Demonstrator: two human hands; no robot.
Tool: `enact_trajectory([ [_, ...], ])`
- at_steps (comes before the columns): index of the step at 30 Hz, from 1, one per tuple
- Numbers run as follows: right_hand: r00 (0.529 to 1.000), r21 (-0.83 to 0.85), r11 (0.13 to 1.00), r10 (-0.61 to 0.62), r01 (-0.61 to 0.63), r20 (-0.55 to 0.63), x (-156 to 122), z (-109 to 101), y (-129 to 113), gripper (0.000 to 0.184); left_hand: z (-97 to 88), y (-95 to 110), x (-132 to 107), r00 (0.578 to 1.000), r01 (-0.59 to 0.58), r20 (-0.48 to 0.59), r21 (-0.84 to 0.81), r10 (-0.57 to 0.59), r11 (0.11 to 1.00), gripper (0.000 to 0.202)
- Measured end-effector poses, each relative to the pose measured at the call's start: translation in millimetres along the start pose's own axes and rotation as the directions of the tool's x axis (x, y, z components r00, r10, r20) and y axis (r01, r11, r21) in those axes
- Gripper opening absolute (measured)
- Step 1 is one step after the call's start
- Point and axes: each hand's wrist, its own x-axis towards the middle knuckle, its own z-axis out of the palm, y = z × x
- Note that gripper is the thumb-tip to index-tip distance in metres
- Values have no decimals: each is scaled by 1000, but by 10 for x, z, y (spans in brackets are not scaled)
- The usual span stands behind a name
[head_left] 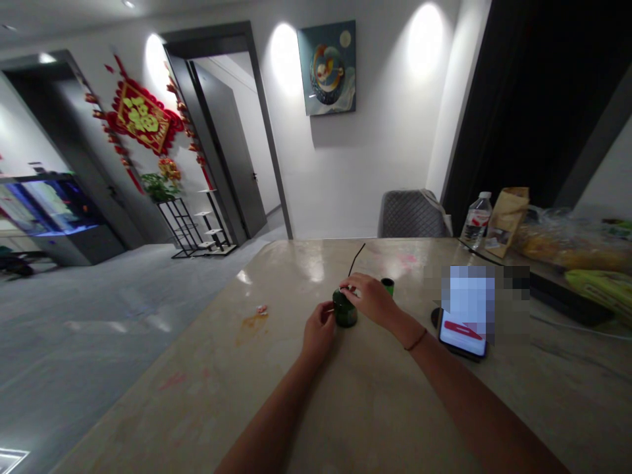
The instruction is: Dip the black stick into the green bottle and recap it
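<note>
Through the head camera I see the green jar (345, 309) on the pale stone tabletop (207, 388), well in from the left and far edges, with my left hand (318, 332) curled against its near side, gripping it. My right hand (370, 299) sits over the top, fingers pinched together at the rim; I cannot tell whether they hold anything. A thin black stick (356, 260) rises just behind that hand, and a small green cap (388, 286) stands just beside it, toward the far edge. On the right, the phone (461, 332), its upper part blurred out, lies near my right wrist, the tightest side for moving. On the left, an orange stain (251, 326) marks the stone well short of the table edge (162, 355), beyond which the gray floor (113, 329) opens out.
</note>
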Motion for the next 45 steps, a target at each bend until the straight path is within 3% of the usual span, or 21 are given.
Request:
enact_trajectory([
  [6, 999, 100, 994, 36, -33, -30, 32, -151, -48, 12, 0, 2, -7, 1000, -5, 4, -1, 5, 1000, 24],
  [9, 991, 176, 976, 135, -128, -26, 35, -200, 6, 13, -5, 10, -9, 1000, -17, 4, 8, 17, 1000, 23],
  [12, 958, 222, 932, 278, -287, 71, -9, -148, 132, 18, -8, 9, -7, 1000, -7, 7, 5, 7, 1000, 23],
  [15, 903, 264, 871, 356, -414, 239, -99, -8, 267, 45, -12, 9, -4, 1000, -1, 5, 22, 1, 1000, 24],
  [18, 875, 373, 818, 292, -438, 387, -195, 144, 342, 63, -19, 20, 0, 1000, -1, -28, 82, 3, 997, 22],
  [21, 871, 458, 780, 218, -427, 441, -262, 253, 372, 64, -25, 31, 4, 999, 5, -41, 106, -1, 994, 23],
  [28, 898, 438, 805, 251, -401, 362, -324, 391, 428, 62, -32, -5, 8, 1000, -24, -16, 102, 26, 995, 25],
  [32, 881, 467, 759, 306, -454, 360, -317, 450, 394, 60, -32, -21, 12, 999, -31, -6, 87, 32, 996, 29],
  [35, 869, 448, 750, 361, -487, 339, -307, 470, 341, 60, -43, -29, 30, 999, 29, -42, 61, -26, 998, 32],
  [39, 886, 399, 791, 400, -463, 236, -314, 486, 273, 60, -72, -48, 64, 985, 123, -117, -32, -126, 992, 35],
  [45, 877, 418, 772, 444, -479, 185, -331, 589, 321, 55, -90, -40, 67, 981, 138, -125, -90, -149, 986, 36],
])
